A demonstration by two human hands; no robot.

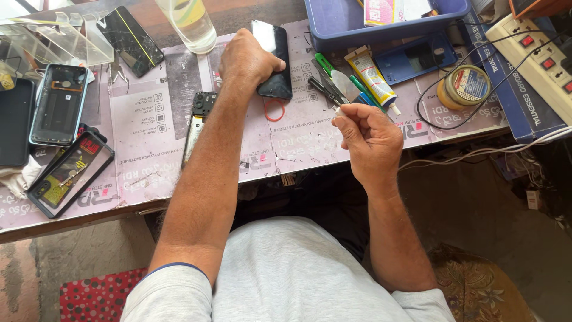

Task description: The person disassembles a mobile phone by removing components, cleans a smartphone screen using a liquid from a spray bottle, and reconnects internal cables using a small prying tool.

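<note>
The fingers of the left hand (247, 59) curl over the lower edge of a black phone (274, 58) that lies flat on the work table (149, 137); the thumb touches its side, so the hand grips the phone and presses it to the table. The fingers of the right hand (369, 137) are closed together, and the thumb and forefinger pinch a small white thing (338, 110); it is too small to say what it is. This hand is held above the front edge of the table, near the phone but apart from it.

Just below the phone lies a red rubber ring (274, 110). Between the two hands there are tweezers (325, 90), a green-handled tool (326, 65) and a glue tube (374, 79) with a white nozzle. To the right of the tube sit a blue phone cover (417, 58) and a round tin (466, 85), with a black cable around it. Behind them stands a blue plastic tray (333, 30), and a white power strip (536, 50) is at the far right.

Beside the left forearm lies an opened phone part (198, 122). Further left I see a phone frame without back (58, 104), a cracked dark phone (131, 40) and a clear glass (189, 24).
</note>
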